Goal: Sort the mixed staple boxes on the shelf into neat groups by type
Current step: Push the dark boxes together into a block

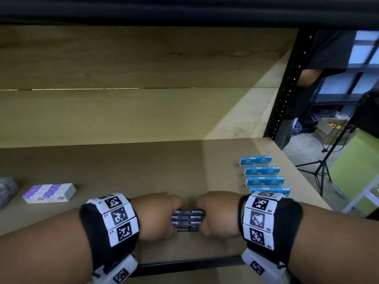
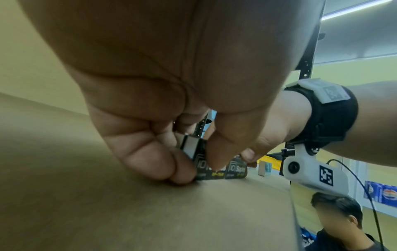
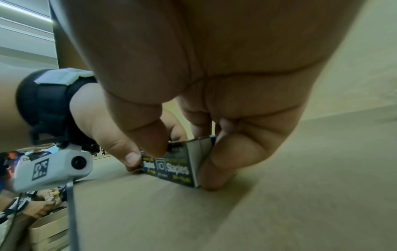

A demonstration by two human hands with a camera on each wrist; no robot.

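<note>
Shelf (image 1: 143,171): black boxes (image 1: 187,220) ("Staples"), both hands.

Dim, even light fills the shelf (image 1: 143,160) in the head view, with a brighter wedge falling across its right end and the back panel from the open side. The shelf above throws the upper frame into shadow. Straight lines bow toward the edges of the wide-angle picture. Both wrist views are soft: the left hand (image 2: 171,84) and right hand (image 3: 214,76) fill the lens out of focus, while the black staple boxes (image 3: 171,168) read sharper. A ceiling strip light (image 2: 354,11) glares at the top right corner.
</note>
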